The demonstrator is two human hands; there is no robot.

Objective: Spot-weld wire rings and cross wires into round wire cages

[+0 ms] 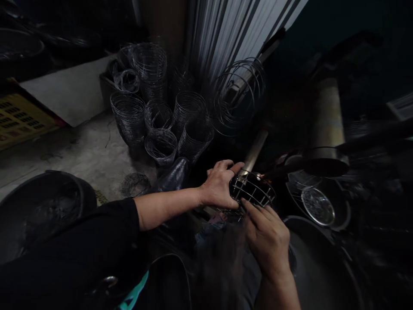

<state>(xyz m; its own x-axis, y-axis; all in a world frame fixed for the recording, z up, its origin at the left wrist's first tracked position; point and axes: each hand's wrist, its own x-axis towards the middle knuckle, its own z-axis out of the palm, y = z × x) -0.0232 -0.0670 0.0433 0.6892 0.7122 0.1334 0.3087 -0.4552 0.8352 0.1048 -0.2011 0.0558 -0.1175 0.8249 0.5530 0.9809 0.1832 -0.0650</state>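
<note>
A small round wire basket (253,188) made of crossed metal wires is between my two hands, low in front of my body. My left hand (221,185) grips its left side, thumb at the near edge and fingers over the far rim. From the near right, my right hand (267,232) has its fingers closed on the basket's near wires; the fingertips are partly hidden. Just beyond, a pale bar (254,153) slants up behind the basket and appears to reach its far rim.
Stacks of wire rings (160,144) stand on the floor ahead to the left. A loose wire coil (240,97) hangs on a post. Dark tubs flank me, one left (48,174), one right (322,262). A metal bowl (318,206) and a thick upright cylinder (329,116) are to the right.
</note>
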